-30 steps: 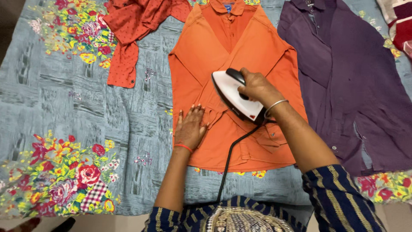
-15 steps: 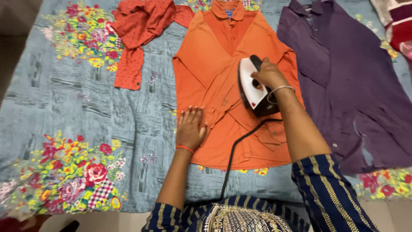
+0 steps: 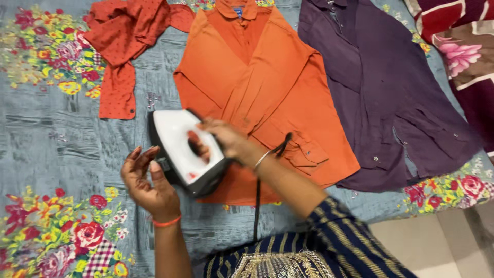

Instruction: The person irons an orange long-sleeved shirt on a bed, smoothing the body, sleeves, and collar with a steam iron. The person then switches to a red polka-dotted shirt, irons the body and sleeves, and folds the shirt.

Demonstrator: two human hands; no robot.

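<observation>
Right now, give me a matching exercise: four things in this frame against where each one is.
Things:
1. white electric iron
2. folded orange shirt
3. purple shirt
4. red dotted garment

Places:
A. spread flat right of the orange one
B. crumpled at the bedsheet's upper left
C. gripped in the right hand
D. in the middle, collar at top

Pairs: 1-C, 2-D, 3-A, 4-B
</observation>
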